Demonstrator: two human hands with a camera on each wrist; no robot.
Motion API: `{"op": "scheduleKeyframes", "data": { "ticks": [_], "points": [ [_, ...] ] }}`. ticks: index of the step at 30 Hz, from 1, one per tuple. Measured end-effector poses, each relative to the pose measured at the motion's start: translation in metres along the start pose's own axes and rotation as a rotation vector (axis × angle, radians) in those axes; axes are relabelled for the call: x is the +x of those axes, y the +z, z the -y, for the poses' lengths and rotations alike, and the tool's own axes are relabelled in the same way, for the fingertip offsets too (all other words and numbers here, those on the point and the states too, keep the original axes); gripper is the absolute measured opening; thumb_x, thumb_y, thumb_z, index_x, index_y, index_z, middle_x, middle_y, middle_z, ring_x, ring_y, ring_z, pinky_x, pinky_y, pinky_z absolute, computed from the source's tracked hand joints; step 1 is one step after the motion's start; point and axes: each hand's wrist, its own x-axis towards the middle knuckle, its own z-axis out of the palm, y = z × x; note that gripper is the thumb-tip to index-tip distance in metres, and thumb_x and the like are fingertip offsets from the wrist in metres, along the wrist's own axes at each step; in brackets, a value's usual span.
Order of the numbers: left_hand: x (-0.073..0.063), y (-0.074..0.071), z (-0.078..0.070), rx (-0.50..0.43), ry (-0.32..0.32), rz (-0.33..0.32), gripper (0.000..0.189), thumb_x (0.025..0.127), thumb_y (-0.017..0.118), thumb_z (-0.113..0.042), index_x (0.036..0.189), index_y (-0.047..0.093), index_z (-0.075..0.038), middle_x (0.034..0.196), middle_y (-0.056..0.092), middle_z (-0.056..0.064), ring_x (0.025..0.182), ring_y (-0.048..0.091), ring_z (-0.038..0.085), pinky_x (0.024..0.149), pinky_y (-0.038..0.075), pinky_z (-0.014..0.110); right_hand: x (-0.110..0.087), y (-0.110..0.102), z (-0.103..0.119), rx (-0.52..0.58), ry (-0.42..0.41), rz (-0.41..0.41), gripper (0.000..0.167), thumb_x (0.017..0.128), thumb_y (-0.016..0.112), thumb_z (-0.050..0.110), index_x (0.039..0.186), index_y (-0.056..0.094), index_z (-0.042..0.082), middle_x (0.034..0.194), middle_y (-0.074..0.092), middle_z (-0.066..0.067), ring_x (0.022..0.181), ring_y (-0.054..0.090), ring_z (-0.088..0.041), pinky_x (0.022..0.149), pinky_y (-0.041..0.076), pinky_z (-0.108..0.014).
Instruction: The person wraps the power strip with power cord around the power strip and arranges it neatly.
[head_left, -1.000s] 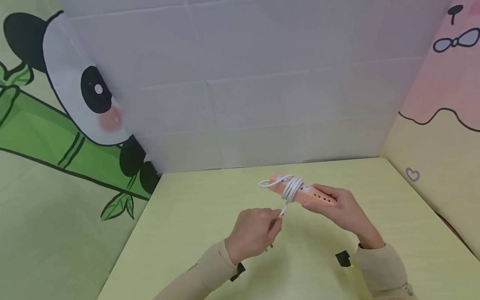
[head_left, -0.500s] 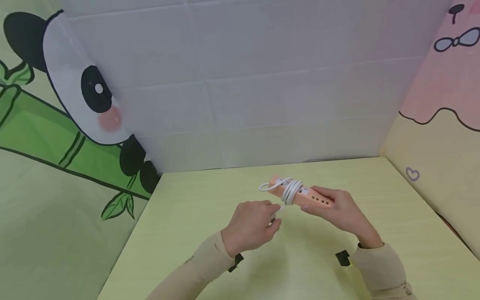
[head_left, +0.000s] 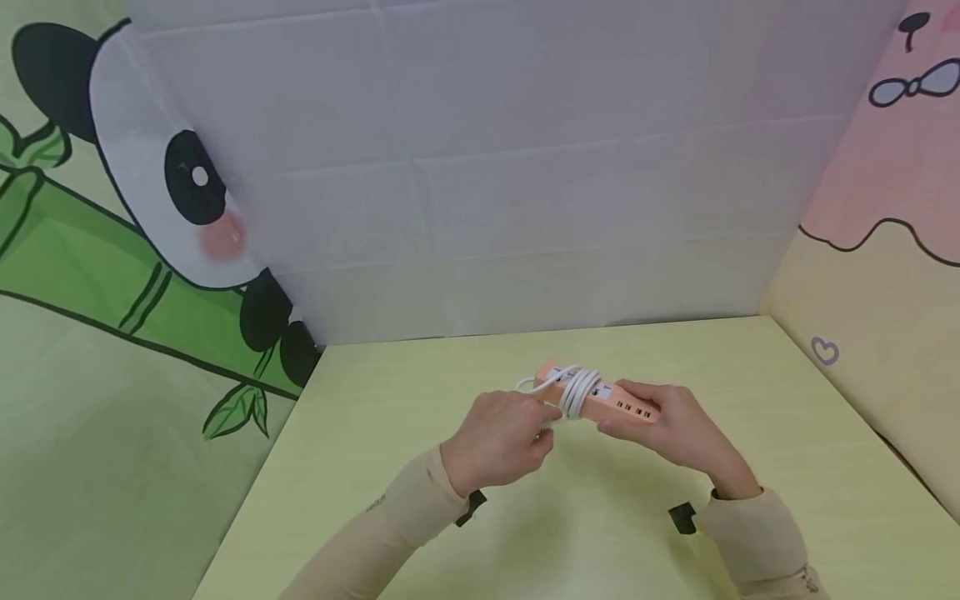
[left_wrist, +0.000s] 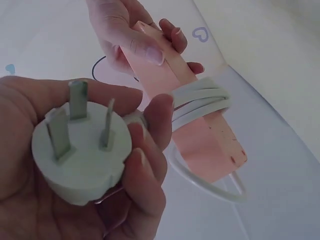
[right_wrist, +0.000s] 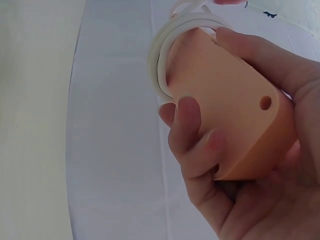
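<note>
An orange-pink power strip [head_left: 611, 402] is held up over the table, tilted, with its row of USB ports facing up near the right end. My right hand [head_left: 675, 425] grips that end, thumb on one side and fingers on the other. White cord [head_left: 579, 393] is wound several times around the strip's middle, and a loop sticks out past its left end. My left hand [head_left: 498, 442] holds the cord's plug end close beside the windings. In the left wrist view the white three-pin plug [left_wrist: 82, 145] lies in the curled fingers, its flat pins facing the camera.
The pale yellow-green table [head_left: 375, 400] meets a white back wall [head_left: 510, 167]. Two black tape pieces, one of them a square patch [head_left: 682, 518], are stuck near the forearms. A panda mural [head_left: 187, 183] covers the left wall, and a pink and cream one the right.
My left hand has moved up toward the strip, shortening the stretch of cord between them. The strip and right hand have sunk slightly, shifting a little left.
</note>
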Motion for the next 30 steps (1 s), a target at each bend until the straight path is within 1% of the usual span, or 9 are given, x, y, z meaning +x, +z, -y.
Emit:
{"op": "scheduleKeyframes", "data": {
  "ticks": [4, 7, 11, 13, 16, 20, 22, 25, 30],
  "points": [
    [0.001, -0.004, -0.001, 0.031, -0.007, -0.001, 0.014, 0.085, 0.065, -0.005, 0.083, 0.062, -0.019, 0.06, 0.047, -0.012, 0.05, 0.031, 0.006, 0.043, 0.022, 0.021, 0.001, 0.005, -0.001, -0.016, -0.029, 0.007, 0.06, 0.084, 0.082, 0.042, 0.132, 0.066, 0.009, 0.08, 0.066, 0.001, 0.063, 0.055, -0.012, 0.056, 0.047, -0.026],
    [0.003, -0.006, -0.002, 0.052, -0.001, 0.0, 0.016, 0.083, 0.065, -0.004, 0.087, 0.066, -0.019, 0.06, 0.049, -0.011, 0.051, 0.03, 0.007, 0.043, 0.021, 0.021, 0.0, 0.007, -0.001, -0.022, -0.039, 0.006, 0.058, 0.084, 0.083, 0.043, 0.129, 0.067, 0.011, 0.08, 0.066, 0.002, 0.063, 0.055, -0.011, 0.056, 0.047, -0.025],
    [0.007, -0.01, -0.001, 0.041, 0.003, 0.04, 0.017, 0.085, 0.064, -0.004, 0.091, 0.072, -0.019, 0.063, 0.055, -0.01, 0.052, 0.03, 0.007, 0.044, 0.021, 0.021, 0.001, 0.007, 0.0, -0.013, -0.027, 0.027, 0.063, 0.083, 0.083, 0.042, 0.132, 0.065, 0.007, 0.082, 0.067, 0.0, 0.064, 0.056, -0.012, 0.056, 0.047, -0.025],
    [0.01, -0.011, 0.001, 0.035, -0.003, 0.07, 0.018, 0.086, 0.064, -0.005, 0.093, 0.075, -0.018, 0.068, 0.064, -0.008, 0.052, 0.031, 0.007, 0.045, 0.022, 0.021, 0.001, 0.008, 0.0, -0.014, -0.022, 0.041, 0.066, 0.083, 0.083, 0.041, 0.135, 0.063, 0.005, 0.084, 0.067, -0.001, 0.065, 0.056, -0.013, 0.057, 0.047, -0.025],
    [0.014, -0.012, 0.004, 0.036, -0.018, 0.105, 0.023, 0.087, 0.065, -0.006, 0.098, 0.079, -0.019, 0.081, 0.074, -0.007, 0.054, 0.036, 0.007, 0.046, 0.024, 0.021, 0.003, 0.009, -0.001, -0.023, -0.01, 0.066, 0.071, 0.084, 0.083, 0.041, 0.138, 0.06, 0.002, 0.085, 0.067, -0.001, 0.066, 0.056, -0.014, 0.057, 0.047, -0.024],
    [0.017, -0.013, 0.009, 0.007, -0.033, 0.128, 0.025, 0.087, 0.067, -0.007, 0.105, 0.08, -0.019, 0.095, 0.077, -0.005, 0.061, 0.048, 0.007, 0.048, 0.032, 0.021, 0.004, 0.013, -0.002, -0.038, -0.009, 0.106, 0.072, 0.084, 0.082, 0.041, 0.139, 0.059, 0.001, 0.084, 0.067, 0.0, 0.068, 0.056, -0.014, 0.058, 0.047, -0.024],
    [0.019, -0.013, 0.011, -0.026, -0.041, 0.127, 0.025, 0.086, 0.068, -0.007, 0.107, 0.08, -0.018, 0.098, 0.077, -0.004, 0.066, 0.053, 0.008, 0.051, 0.037, 0.021, 0.004, 0.014, -0.002, -0.043, -0.017, 0.121, 0.07, 0.084, 0.082, 0.042, 0.138, 0.06, 0.003, 0.084, 0.066, 0.001, 0.069, 0.056, -0.014, 0.058, 0.047, -0.024],
    [0.021, -0.014, 0.016, -0.082, -0.042, 0.103, 0.025, 0.086, 0.07, -0.008, 0.107, 0.079, -0.015, 0.098, 0.075, -0.003, 0.072, 0.057, 0.009, 0.058, 0.043, 0.021, 0.004, 0.015, -0.002, -0.052, -0.033, 0.133, 0.065, 0.083, 0.083, 0.042, 0.135, 0.064, 0.007, 0.085, 0.066, 0.002, 0.07, 0.057, -0.014, 0.059, 0.048, -0.024],
    [0.024, -0.014, 0.024, -0.194, -0.036, 0.032, 0.02, 0.084, 0.072, -0.009, 0.103, 0.079, -0.012, 0.094, 0.071, -0.003, 0.076, 0.058, 0.01, 0.068, 0.047, 0.023, 0.002, 0.015, -0.001, -0.066, -0.066, 0.145, 0.056, 0.083, 0.083, 0.043, 0.128, 0.068, 0.014, 0.084, 0.064, 0.004, 0.071, 0.057, -0.012, 0.06, 0.047, -0.024]
  ]
}}
